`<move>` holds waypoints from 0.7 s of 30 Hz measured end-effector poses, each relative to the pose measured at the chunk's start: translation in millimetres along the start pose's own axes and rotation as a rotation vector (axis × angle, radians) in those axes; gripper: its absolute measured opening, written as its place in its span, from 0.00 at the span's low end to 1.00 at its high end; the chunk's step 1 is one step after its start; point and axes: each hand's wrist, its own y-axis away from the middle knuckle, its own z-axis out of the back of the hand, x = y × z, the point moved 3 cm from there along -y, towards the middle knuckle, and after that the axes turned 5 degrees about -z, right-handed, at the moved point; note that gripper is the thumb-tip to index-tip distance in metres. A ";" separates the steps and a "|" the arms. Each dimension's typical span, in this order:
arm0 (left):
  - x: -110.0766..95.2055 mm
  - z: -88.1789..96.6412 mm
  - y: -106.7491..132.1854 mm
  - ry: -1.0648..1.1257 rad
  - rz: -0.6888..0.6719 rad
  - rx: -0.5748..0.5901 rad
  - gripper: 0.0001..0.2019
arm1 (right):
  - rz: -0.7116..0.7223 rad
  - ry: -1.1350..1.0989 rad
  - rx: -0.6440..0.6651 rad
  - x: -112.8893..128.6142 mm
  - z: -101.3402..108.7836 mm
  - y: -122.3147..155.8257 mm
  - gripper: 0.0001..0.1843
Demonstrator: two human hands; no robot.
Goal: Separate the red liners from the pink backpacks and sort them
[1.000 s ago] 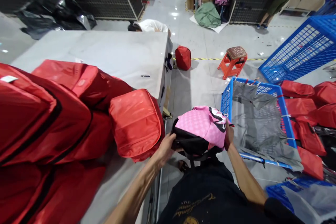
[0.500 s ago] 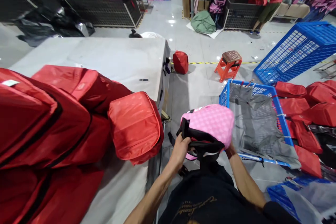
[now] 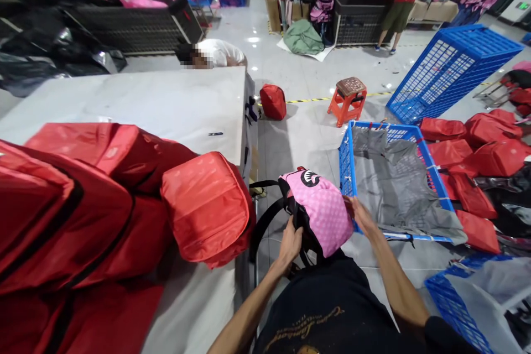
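Turned since a moment ago, the pink backpack [image 3: 321, 210] now shows its printed end. Left hand [image 3: 290, 243] fingers grip its black side; right hand [image 3: 360, 215] seems spread flat against it.

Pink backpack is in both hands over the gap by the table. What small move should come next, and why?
Probably swing the pink backpack a little to the right, toward the blue basket. The left hand grips its dark back side and the right hand is at its far edge, already beside the basket's near corner. The basket's grey liner lies open and bare.
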 end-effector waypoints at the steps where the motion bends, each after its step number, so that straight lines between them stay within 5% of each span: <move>1: -3.5 -0.7 -2.2 -0.009 -0.029 0.011 0.33 | 0.108 0.097 0.022 12.1 -7.9 3.2 0.35; 3: -4.4 -4.9 -5.7 -0.001 -0.053 0.037 0.31 | 0.249 0.353 -0.033 27.3 -26.0 9.4 0.35; 6: 9.2 -13.8 -8.9 0.036 -0.004 0.059 0.30 | 0.235 0.605 -0.152 24.1 -50.9 14.8 0.37; 13: 17.7 -19.7 -16.6 0.069 -0.078 0.011 0.44 | 0.241 0.640 -0.185 8.6 -76.9 26.8 0.29; 18: -32.7 28.6 -7.2 0.196 -0.001 -0.062 0.32 | 0.294 0.291 0.088 44.2 -55.3 26.6 0.37; 21: -73.5 78.2 19.1 0.349 0.045 -0.113 0.24 | 0.212 0.062 0.014 51.0 -20.5 17.5 0.42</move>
